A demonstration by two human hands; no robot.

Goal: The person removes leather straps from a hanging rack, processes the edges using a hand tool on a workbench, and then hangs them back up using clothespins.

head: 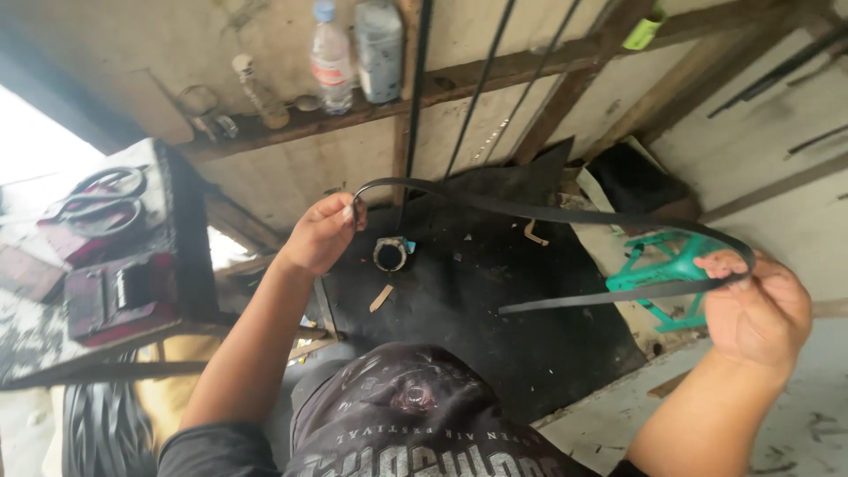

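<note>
A large black rubber sheet (495, 300) covers the floor. Above it, a long black rubber strip (548, 214) spans both hands: left hand (322, 231) grips one end, right hand (760, 309) pinches its folded loop, apparently mid-straightening.

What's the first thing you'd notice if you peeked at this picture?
First, the long black strap stretched across the middle, pinched at one end by the left hand and looped round the right hand at the other. Next, the bright green plastic stool lying on the floor near the right hand. Then the big scissors on the table at the far left.
</note>
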